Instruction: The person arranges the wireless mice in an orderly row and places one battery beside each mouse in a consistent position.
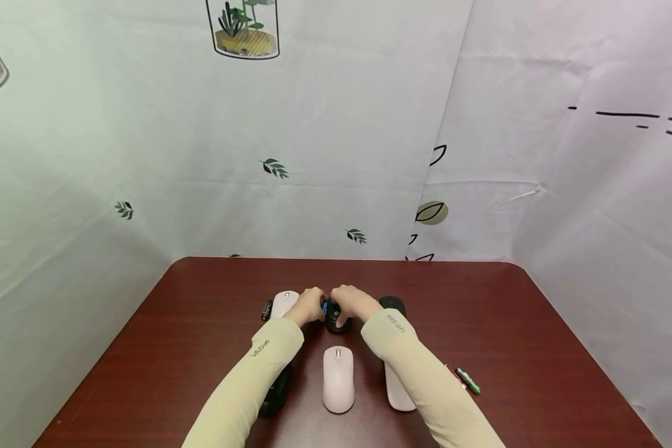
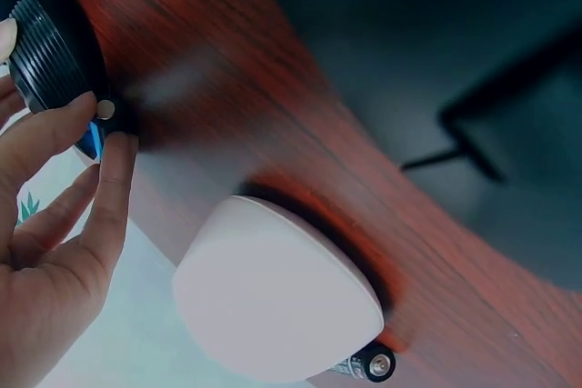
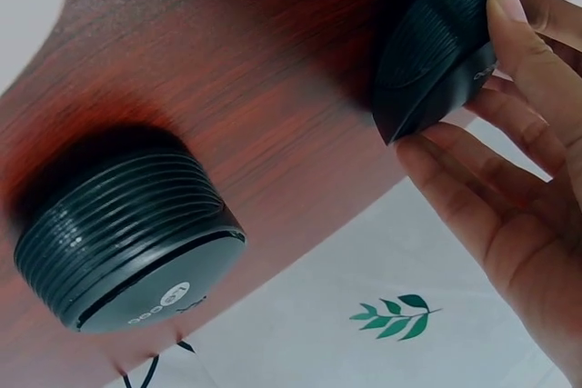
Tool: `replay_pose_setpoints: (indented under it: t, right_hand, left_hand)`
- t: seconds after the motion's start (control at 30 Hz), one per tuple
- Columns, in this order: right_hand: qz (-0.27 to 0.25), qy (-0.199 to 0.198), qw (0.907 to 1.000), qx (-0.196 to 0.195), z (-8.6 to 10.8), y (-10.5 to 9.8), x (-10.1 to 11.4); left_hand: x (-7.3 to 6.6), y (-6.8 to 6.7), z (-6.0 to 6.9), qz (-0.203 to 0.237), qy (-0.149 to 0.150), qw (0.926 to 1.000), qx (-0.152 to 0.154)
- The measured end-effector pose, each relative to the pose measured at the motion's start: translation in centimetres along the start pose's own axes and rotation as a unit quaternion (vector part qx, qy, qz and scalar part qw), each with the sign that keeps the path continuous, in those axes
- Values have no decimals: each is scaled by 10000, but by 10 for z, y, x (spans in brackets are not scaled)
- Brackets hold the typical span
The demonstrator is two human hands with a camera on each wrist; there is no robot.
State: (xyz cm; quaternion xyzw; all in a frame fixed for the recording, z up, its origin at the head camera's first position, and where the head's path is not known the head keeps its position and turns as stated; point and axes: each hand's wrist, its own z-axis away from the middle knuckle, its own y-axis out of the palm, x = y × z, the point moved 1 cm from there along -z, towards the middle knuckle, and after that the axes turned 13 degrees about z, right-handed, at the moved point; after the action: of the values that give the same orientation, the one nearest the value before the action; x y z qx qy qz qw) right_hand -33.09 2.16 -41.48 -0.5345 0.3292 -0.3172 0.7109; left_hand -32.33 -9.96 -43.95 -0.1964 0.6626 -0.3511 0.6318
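Note:
A black mouse [image 1: 336,320] with ribbed sides lies near the middle of the table, between the two hands. My right hand [image 1: 355,302] grips it, thumb on the ribbed side [image 3: 446,29] and fingers on the other side. Beside the mouse, my left hand [image 1: 310,306] pinches a small black and blue battery [image 2: 105,110] between thumb and fingers, its round metal end showing. The battery is close against the mouse; whether it is inside cannot be seen. A white mouse [image 1: 285,302] stands left of the left hand, a second black mouse [image 3: 127,224] right of the right hand.
A black battery [image 1: 266,310] lies left of the white mouse. Nearer are a pale pink mouse [image 1: 338,381], another white mouse [image 1: 399,392] by the right sleeve, and a black mouse [image 1: 274,395] partly under the left sleeve. Green batteries [image 1: 467,380] lie at right.

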Motion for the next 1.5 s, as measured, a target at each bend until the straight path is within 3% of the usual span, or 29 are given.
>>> replay_pose_setpoints:
  t: [0.33, 0.47, 0.67, 0.87, 1.07, 1.2, 1.5]
  right_hand:
    - [92, -227, 9993, -299, 3, 3, -6]
    - [-27, -285, 9993, -243, 7, 6, -8]
    - [-34, -250, 9996, -119, 8, 8, -5]
    - [-33, -38, 10000, 17, 8, 9, -3]
    - [-140, 122, 9996, -222, 11, 9, -2]
    - [-37, 1, 9992, -389, 14, 9, 3]
    - [105, -147, 9993, -341, 17, 8, 12]
  left_hand:
    - [-6, 0, -2, -324, 134, 9994, -29]
    - [-7, 2, 0, -287, -35, 9995, 104]
    - [-7, 3, 3, -247, -154, 9995, 139]
    - [-9, 3, 3, -410, -7, 9991, 100]
    - [-10, 4, 2, -625, 66, 9980, 30]
    - [-10, 4, 3, -750, 24, 9972, 50]
    - [-12, 2, 5, -715, -76, 9974, 52]
